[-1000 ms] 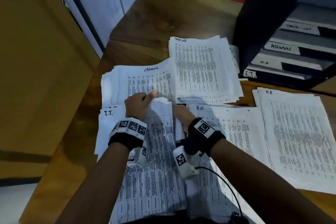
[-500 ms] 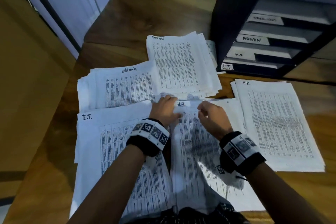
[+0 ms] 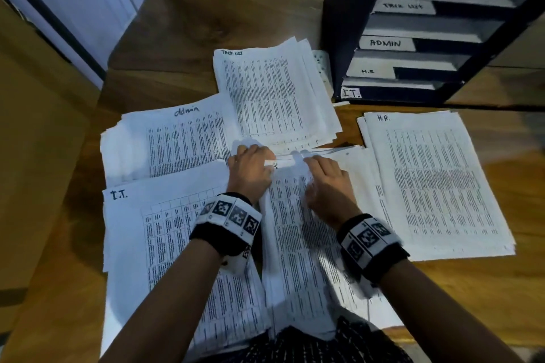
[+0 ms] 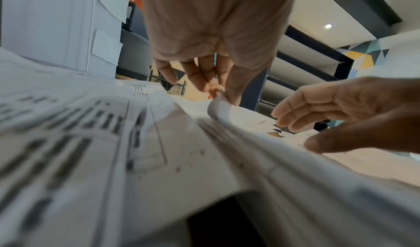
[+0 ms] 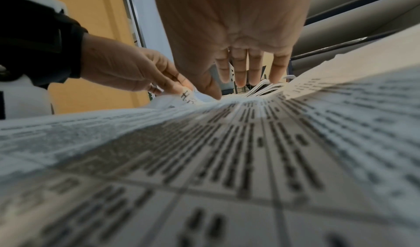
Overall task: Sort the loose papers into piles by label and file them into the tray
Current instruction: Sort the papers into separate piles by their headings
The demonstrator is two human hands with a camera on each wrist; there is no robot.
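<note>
On the wooden worktop [image 3: 486, 298] at far left, a white printed pile hand-labelled "I.T." [image 3: 141, 239] lies flat, with a white pile labelled "Admin" [image 3: 177, 138] just behind it.

The left hand [image 3: 250, 171] is set at the top left corner of the central unsorted stack of white printed sheets [image 3: 295, 244]. In the left wrist view a curled sheet corner [image 4: 218, 107] is pinched between thumb and fingertips [image 4: 204, 81], so the left grip is closed on paper. The sheet in the pinch is marked "H.R." [image 5: 187, 98] in the right wrist view.

The right hand [image 3: 327, 183] is held just beside it on the same top edge, fingers [image 5: 240, 71] loosely extended with the tips near the sheets; nothing is clasped, so this grip is judged open.

Behind the hands a white pile labelled "Task list" [image 3: 265, 91] lies. At right the white "H.R." pile [image 3: 436, 186] is well apart from the pinch, long axis running away from the person, parallel to the stack. The right hand is nearer to it, so a rightward carry is judged likely.

At far right rear the dark tiered filing tray [image 3: 339, 38] stands with labelled slots, no paper seen in them.
</note>
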